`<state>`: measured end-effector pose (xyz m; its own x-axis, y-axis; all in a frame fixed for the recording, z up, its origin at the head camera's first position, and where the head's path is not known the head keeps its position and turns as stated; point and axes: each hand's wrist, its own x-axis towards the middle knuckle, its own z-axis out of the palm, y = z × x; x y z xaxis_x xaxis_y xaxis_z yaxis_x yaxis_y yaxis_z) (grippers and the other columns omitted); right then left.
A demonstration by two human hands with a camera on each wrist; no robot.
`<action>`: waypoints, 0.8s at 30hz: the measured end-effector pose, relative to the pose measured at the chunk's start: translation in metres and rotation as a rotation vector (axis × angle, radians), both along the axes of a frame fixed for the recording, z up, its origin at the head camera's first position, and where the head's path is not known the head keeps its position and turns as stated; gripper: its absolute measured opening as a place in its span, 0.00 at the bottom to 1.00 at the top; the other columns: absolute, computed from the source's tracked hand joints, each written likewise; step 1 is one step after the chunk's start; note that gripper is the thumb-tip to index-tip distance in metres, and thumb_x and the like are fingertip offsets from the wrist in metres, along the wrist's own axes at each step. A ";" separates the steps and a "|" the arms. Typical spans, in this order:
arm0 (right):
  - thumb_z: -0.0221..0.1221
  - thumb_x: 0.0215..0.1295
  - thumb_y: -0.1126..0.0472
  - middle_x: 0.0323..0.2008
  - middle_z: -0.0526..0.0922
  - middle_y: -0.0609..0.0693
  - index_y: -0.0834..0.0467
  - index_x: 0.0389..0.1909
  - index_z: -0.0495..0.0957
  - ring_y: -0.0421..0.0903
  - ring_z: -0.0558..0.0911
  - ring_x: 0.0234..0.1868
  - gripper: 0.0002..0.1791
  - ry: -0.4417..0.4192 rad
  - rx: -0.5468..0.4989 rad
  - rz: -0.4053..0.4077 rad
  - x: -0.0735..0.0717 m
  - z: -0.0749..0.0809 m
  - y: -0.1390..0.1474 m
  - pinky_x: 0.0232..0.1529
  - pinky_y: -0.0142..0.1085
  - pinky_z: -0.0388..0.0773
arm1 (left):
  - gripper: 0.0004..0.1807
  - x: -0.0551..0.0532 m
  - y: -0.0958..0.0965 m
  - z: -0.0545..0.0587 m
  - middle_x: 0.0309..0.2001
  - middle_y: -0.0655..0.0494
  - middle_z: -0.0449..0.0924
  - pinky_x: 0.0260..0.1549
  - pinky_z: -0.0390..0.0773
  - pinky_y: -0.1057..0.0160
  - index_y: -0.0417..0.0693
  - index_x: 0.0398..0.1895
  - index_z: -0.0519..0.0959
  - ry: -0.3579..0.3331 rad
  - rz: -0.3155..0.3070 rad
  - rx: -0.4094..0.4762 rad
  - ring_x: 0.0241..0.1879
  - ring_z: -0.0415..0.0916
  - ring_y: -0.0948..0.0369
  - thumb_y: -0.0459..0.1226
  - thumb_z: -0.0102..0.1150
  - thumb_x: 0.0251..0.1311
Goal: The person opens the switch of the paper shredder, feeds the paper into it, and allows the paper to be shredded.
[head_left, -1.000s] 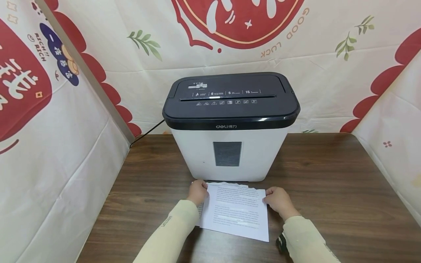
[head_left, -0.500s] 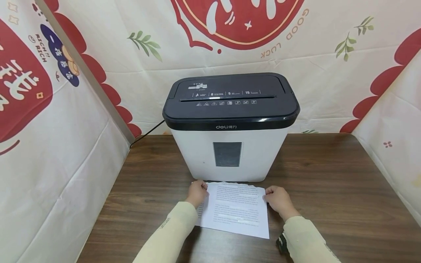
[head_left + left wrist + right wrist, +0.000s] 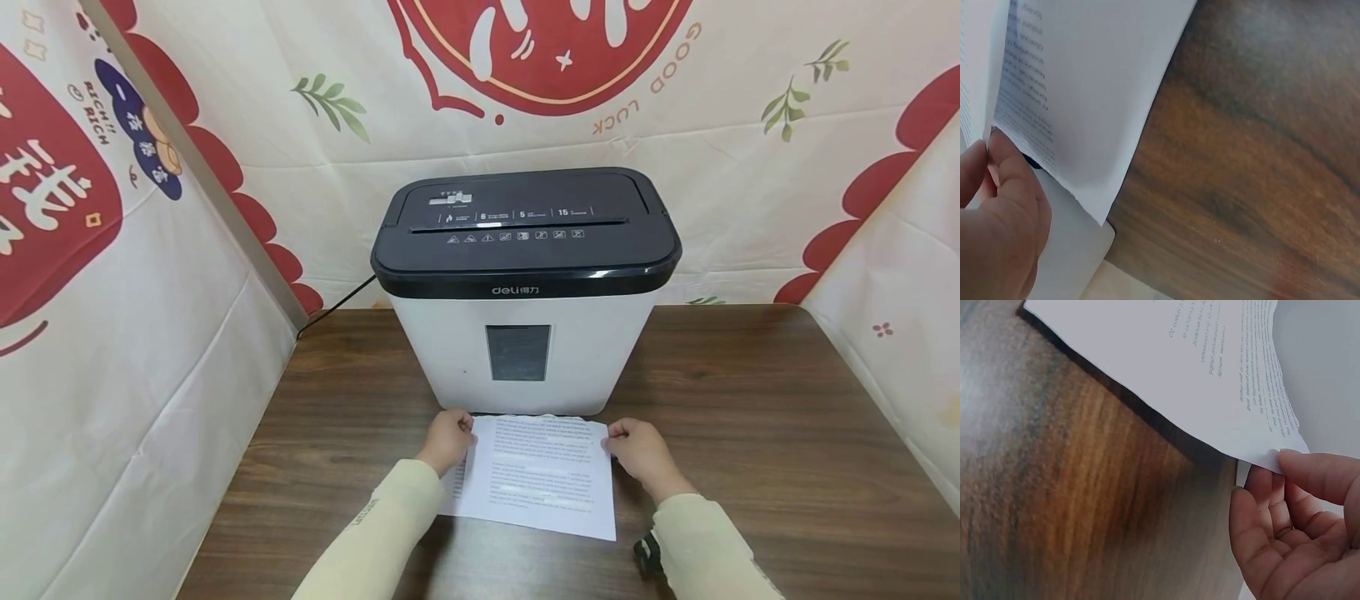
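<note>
A printed sheet of paper (image 3: pixel 551 479) lies in front of the shredder (image 3: pixel 450 354), its far edge close to the machine's base. Part of a second printed sheet (image 3: pixel 1097 106) shows beneath it on the left. My left hand (image 3: pixel 447 442) pinches the upper sheet's far left edge between thumb and fingers. At the far right corner, my right hand (image 3: pixel 642 454) holds the paper with the thumb on top and fingers below. In the right wrist view the sheet's side edge (image 3: pixel 1166 415) is lifted off the table.
The shredder's black lid (image 3: pixel 525 258) has a narrow feed slot (image 3: pixel 517 225). A black cord (image 3: pixel 337 304) runs from its left side. Printed cloth (image 3: pixel 480 137) hangs behind and at both sides of the wooden table (image 3: pixel 757 417). A black device (image 3: pixel 647 554) sits by the right sleeve.
The upper sheet's near edge has shifted a little away from me, toward the shredder. My right hand has moved slightly right. Both hands keep hold of the paper.
</note>
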<state>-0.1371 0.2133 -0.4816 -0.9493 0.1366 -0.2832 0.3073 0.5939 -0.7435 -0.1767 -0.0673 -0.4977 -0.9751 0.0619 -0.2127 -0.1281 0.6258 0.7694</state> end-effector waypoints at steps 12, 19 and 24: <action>0.56 0.61 0.70 0.30 0.78 0.58 0.73 0.36 0.75 0.48 0.77 0.30 0.07 0.000 -0.107 0.007 0.002 0.002 0.006 0.30 0.36 0.76 | 0.05 0.002 -0.004 0.009 0.26 0.55 0.70 0.32 0.70 0.65 0.38 0.29 0.76 -0.001 -0.017 0.032 0.30 0.68 0.60 0.22 0.59 0.55; 0.55 0.63 0.70 0.32 0.78 0.57 0.74 0.41 0.72 0.45 0.78 0.32 0.10 -0.016 -0.243 0.031 0.003 0.005 0.012 0.34 0.36 0.80 | 0.06 0.002 -0.006 0.018 0.26 0.55 0.69 0.29 0.69 0.67 0.37 0.28 0.75 -0.013 -0.001 0.093 0.30 0.67 0.60 0.21 0.59 0.54; 0.55 0.66 0.68 0.36 0.78 0.59 0.73 0.43 0.71 0.45 0.78 0.34 0.11 -0.026 -0.246 0.051 0.003 0.007 0.015 0.35 0.37 0.80 | 0.05 0.004 -0.009 0.025 0.27 0.54 0.69 0.28 0.69 0.67 0.37 0.29 0.75 -0.027 0.016 0.126 0.30 0.67 0.60 0.21 0.59 0.55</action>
